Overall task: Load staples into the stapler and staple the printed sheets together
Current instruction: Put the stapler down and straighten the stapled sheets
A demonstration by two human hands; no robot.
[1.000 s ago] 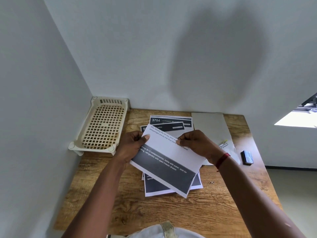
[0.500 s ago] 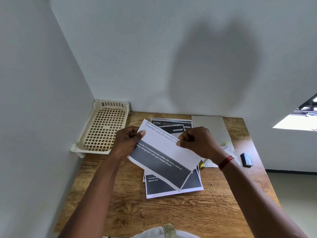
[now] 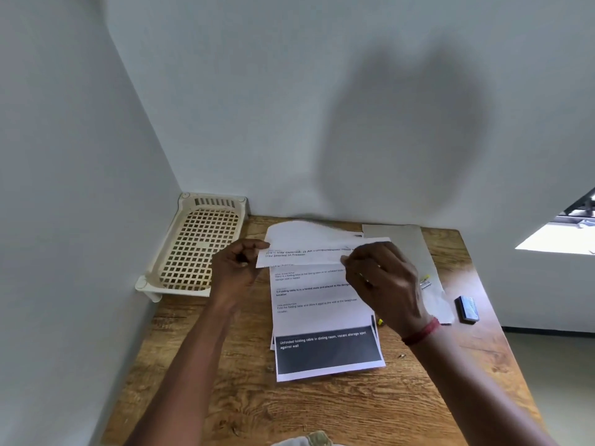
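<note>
I hold one printed sheet point(image 3: 306, 244) between both hands above the desk, its far part curling up and blurred. My left hand point(image 3: 236, 268) pinches its left edge and my right hand point(image 3: 383, 278) pinches its near right edge. Under it a stack of printed sheets point(image 3: 325, 320) lies flat on the wooden desk point(image 3: 225, 397), with a dark band across the nearest page. A small dark box, perhaps the staples point(image 3: 467, 309), lies at the right. Small yellow and silver items point(image 3: 425, 282) show beyond my right hand; no stapler is clearly visible.
A cream slotted plastic tray point(image 3: 193, 249) stands in the back left corner against the walls. A grey sheet point(image 3: 405, 246) lies at the back right, partly under a crumpled white paper point(image 3: 442, 304). The desk's right edge drops to the floor.
The held sheet has swung up and away from me, exposing the text page of the stack beneath. Both hands have moved farther from me with it.
</note>
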